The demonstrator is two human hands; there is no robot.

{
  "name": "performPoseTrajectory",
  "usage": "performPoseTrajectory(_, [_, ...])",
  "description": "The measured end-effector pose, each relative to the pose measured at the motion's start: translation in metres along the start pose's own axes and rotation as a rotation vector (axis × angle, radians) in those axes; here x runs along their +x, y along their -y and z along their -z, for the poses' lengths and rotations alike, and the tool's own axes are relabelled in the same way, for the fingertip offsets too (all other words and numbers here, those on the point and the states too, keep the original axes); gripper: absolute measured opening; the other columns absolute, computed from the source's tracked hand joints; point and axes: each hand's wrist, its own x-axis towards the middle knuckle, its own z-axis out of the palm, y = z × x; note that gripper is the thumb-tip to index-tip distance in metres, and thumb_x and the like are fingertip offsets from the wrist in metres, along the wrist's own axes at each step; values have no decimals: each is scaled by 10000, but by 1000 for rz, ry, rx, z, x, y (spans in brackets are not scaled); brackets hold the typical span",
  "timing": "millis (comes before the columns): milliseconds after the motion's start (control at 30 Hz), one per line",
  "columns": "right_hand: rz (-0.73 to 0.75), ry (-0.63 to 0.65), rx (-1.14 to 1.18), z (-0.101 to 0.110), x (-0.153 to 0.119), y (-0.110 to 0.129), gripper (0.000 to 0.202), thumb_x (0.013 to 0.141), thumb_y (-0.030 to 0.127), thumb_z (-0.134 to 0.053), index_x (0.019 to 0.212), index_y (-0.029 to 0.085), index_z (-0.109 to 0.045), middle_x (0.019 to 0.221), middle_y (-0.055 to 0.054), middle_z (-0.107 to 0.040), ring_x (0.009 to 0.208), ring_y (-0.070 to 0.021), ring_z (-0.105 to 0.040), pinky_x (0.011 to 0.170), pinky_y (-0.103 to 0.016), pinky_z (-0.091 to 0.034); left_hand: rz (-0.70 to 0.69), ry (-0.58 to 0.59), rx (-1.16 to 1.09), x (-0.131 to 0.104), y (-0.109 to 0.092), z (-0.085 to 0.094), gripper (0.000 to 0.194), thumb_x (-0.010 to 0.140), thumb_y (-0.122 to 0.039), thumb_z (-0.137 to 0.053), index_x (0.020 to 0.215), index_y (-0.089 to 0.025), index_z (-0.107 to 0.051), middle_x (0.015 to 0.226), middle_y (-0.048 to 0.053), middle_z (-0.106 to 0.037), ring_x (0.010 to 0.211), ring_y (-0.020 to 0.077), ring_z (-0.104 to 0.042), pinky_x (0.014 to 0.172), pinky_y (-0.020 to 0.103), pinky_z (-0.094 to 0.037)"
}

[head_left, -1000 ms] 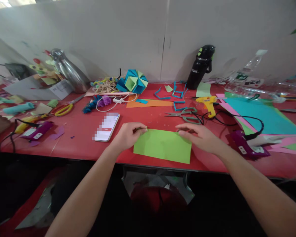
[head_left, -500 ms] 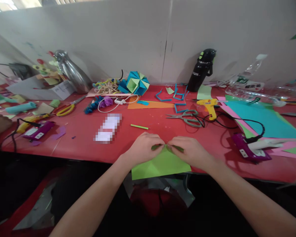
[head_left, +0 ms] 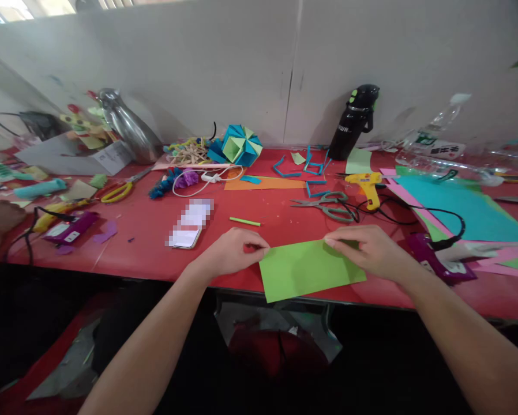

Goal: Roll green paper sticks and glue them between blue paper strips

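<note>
Progress: slim green stick (head_left: 244,221), seemingly rolled paper and complete, lies beyond hands, toward middle of red desk (head_left: 267,204). Light green paper sheet (head_left: 304,274) is at desk's front edge, near left corner reaching past that edge in view. Sheet whole, unrolled; work on it judged barely begun. Pose: left hand (head_left: 233,251) palm down, grip pinching sheet's far left corner. Right hand (head_left: 371,248) angled inward, grip pinching far edge right of centre.
</note>
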Motion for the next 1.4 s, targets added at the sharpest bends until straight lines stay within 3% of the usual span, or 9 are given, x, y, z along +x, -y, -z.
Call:
performPoseTrajectory(267, [-191, -87, 47, 29, -11, -18, 283, 879, 484, -609, 954, 257, -761, 985, -30, -769, 917, -260, -710, 822, -368, -569, 16, -57, 124, -6, 11, 25, 202, 872, -290, -576, 861, -191, -752, 898, 35, -756, 822, 169, -674, 771, 273, -507])
performPoseTrajectory(500, [-258, -75, 242, 20, 6, -20, 352, 831, 570, -637, 908, 252, -768, 942, -46, -764, 859, -266, -703, 777, -394, -570, 55, -68, -381, 19, 3, 14, 568, 841, -431, -661, 1340, -196, -524, 1266, 133, -640, 1060, 225, -653, 868, 360, -534])
performPoseTrajectory(633, [-313, -68, 384, 11, 12, -24, 333, 821, 560, -660, 897, 250, -755, 924, -39, -757, 838, -236, -692, 764, -357, -553, 98, -216, -304, 30, 7, 2, 347, 866, -495, -613, 942, -157, -629, 895, 41, -661, 824, 164, -624, 725, 287, -490])
performPoseTrajectory(733, [-350, -22, 436, 7, 10, -32, 336, 833, 552, -652, 907, 237, -740, 929, -45, -752, 839, -229, -685, 764, -347, -543, 104, -173, -210, 28, 15, -1, 402, 911, -490, -539, 683, -159, -531, 659, -25, -499, 647, 110, -510, 613, 249, -403])
performPoseTrajectory(867, [-368, 115, 429, 3, 6, -39, 358, 858, 547, -618, 949, 217, -723, 976, -62, -747, 891, -246, -684, 784, -357, -538, 150, -69, -287, 21, 19, -4, 432, 915, -484, -527, 634, -174, -418, 605, -50, -391, 561, 88, -499, 552, 228, -398])
performPoseTrajectory(1100, [-235, 134, 229, -8, 4, -19, 299, 914, 478, -556, 971, 219, -695, 979, -43, -726, 883, -216, -652, 780, -328, -498, 314, 42, -463, 11, 6, -23, 358, 899, -476, -537, 714, -180, -456, 644, -40, -482, 582, 132, -639, 537, 244, -520])
performPoseTrajectory(1267, [-154, 96, 132, -9, 2, -9, 277, 944, 433, -515, 887, 212, -672, 867, -29, -704, 782, -182, -624, 716, -295, -471, 193, -6, -359, 6, 3, -36, 318, 908, -435, -546, 724, -177, -510, 653, -32, -503, 625, 123, -595, 598, 256, -531])
performPoseTrajectory(1333, [-117, 105, 97, -9, 1, -9, 262, 948, 410, -515, 882, 211, -673, 869, -33, -703, 778, -177, -624, 703, -285, -464, 99, -118, -226, 6, 3, -38, 214, 900, -394, -582, 905, -180, -596, 825, 14, -625, 748, 148, -627, 681, 279, -539])
performPoseTrajectory(1400, [-64, 121, 50, -12, 1, -6, 243, 953, 380, -513, 887, 215, -679, 881, -33, -705, 781, -169, -627, 707, -279, -457, -14, -266, -104, 6, 1, -37, 299, 892, -357, -613, 1140, -192, -589, 1082, 70, -651, 952, 183, -631, 838, 325, -530])
